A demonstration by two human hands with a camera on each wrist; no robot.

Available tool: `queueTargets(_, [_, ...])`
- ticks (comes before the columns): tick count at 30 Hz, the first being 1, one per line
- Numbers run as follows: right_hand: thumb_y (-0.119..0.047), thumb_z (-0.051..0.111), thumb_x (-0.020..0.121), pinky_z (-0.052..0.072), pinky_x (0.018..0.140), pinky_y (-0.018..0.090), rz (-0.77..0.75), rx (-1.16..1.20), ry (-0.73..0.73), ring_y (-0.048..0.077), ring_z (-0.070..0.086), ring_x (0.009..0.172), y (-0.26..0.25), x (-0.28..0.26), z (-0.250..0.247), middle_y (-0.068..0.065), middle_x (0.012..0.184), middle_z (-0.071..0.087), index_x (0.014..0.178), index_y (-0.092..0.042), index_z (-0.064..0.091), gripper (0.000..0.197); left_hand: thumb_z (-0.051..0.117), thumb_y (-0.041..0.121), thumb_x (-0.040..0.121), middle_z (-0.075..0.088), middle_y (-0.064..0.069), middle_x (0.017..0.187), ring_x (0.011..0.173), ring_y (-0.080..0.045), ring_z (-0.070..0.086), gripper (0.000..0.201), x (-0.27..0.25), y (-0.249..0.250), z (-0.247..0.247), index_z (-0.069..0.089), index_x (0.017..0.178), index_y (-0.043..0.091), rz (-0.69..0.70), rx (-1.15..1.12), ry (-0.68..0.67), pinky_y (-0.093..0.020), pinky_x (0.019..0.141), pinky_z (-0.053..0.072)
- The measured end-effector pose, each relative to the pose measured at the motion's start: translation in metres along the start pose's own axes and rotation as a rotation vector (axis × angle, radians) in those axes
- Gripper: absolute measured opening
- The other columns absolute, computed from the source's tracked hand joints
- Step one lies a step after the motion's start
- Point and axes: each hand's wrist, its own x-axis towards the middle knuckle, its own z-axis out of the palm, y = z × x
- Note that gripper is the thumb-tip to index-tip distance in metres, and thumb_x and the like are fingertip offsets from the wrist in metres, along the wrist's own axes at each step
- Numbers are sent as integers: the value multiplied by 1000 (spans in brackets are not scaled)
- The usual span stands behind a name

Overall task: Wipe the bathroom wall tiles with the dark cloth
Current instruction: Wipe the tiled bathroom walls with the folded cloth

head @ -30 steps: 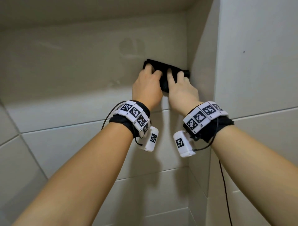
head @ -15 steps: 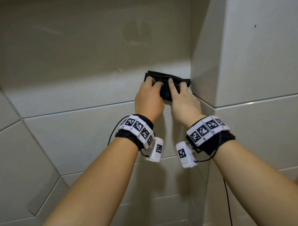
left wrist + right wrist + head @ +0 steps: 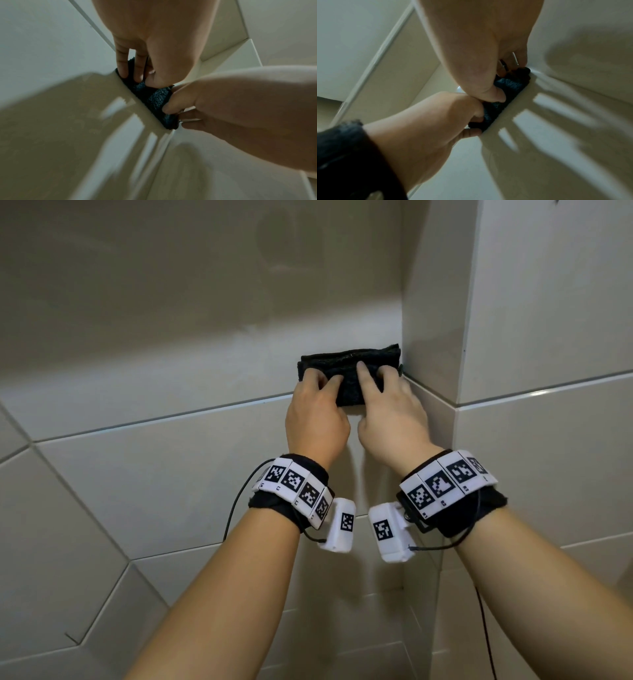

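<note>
Dark cloth (image 3: 349, 364): folded into a thick pad, pressed flat on the back wall tile (image 3: 171, 337), its right end touching the inside corner where the side wall (image 3: 435, 302) meets it. Its lower edge sits just above the horizontal grout line (image 3: 154, 417).

Handling, as I judge it: soft, light terry with a nubby pile that shows in the wrist views. It should give under pressure and drag on the glossy tile rather than skate. The folds could slide apart if I push from one end only, so both halves want weight from above; best taken flat, with fingers spread over the face, not by an edge.

My left hand (image 3: 317, 419): fingers bent down onto the left half of the cloth, tips pressing it to the tile; thumb tucked toward the middle. It looks more like pressing than pinching.

My right hand (image 3: 390, 416): forefinger stretched up across the right half, other fingers bent over the end by the corner. In the right wrist view the thumb bears on the cloth's lower edge. Whether any fold is nipped between thumb and fingers, I cannot tell.

Both hands sit side by side, nearly touching.
</note>
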Motion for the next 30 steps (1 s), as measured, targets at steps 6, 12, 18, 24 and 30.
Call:
queueTargets(6, [-23,43,91,23,118,40,33,70,26,29,18,147,-2,-8,-1,15,157,25,156,-6,6,76,54,4,74,55,-16,105,90,-34,56,49,-6,1,15,70,120,7,76,-18,3,-41,65,52])
queueTargets(12, [-7,46,91,38,102,38,53,120,76,28,38,134,1,-6,-14,13,144,45,149,-5,26,61,59,6,77,54,-15,107,90,-33,55,45,-3,2,12,70,121,11,99,52,-48,-37,62,47])
queueTargets(18, [-14,39,86,36,103,37,19,131,81,28,40,133,-2,-9,-13,11,144,46,147,-6,32,62,61,13,80,54,-6,110,97,-28,53,43,-3,10,6,68,122,21,24,204,-72,-35,71,29])
queueTargets(24, [-18,31,81,44,92,43,-21,157,131,29,48,122,-9,-6,-4,11,131,57,141,-7,43,62,61,17,80,54,-3,107,98,-26,52,35,-4,3,1,72,112,24,-1,215,-43,-36,74,29])
queueTargets(30, [1,46,79,44,85,40,-71,135,155,29,49,116,-21,-6,6,10,119,61,134,-7,47,55,57,19,84,55,0,110,102,-24,53,37,-2,-14,-12,72,117,27,-48,191,-50,-36,76,31])
